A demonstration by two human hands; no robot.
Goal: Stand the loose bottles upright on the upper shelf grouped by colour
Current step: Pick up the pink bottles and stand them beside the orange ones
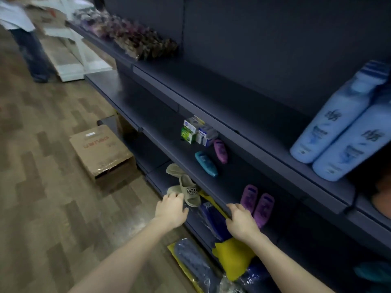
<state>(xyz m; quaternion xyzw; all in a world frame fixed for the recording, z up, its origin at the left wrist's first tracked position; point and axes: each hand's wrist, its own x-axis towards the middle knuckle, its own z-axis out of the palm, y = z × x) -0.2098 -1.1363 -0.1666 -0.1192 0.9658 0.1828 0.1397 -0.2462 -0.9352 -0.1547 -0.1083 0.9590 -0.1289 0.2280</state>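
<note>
Several small bottles lie flat on the middle shelf point(213, 187): a purple bottle point(220, 151), a teal bottle point(205, 163), and a pair of purple bottles point(249, 196) point(264, 210) side by side nearer me. Two tall light-blue bottles point(330, 121) point(355, 149) stand on the upper shelf point(243, 115) at the right. My right hand point(241, 222) rests at the middle shelf's front edge, just left of the purple pair, holding nothing. My left hand point(171, 209) hovers lower, fingers loosely bent, touching a beige slipper point(189, 190).
Small cartons point(198, 132) stand on the middle shelf behind the bottles. Bagged slippers and a yellow packet point(232, 256) fill the bottom shelf. A cardboard box point(101, 151) sits on the wooden floor. A person point(25, 37) stands at the far left. Dark packets point(135, 39) crowd the upper shelf's far end.
</note>
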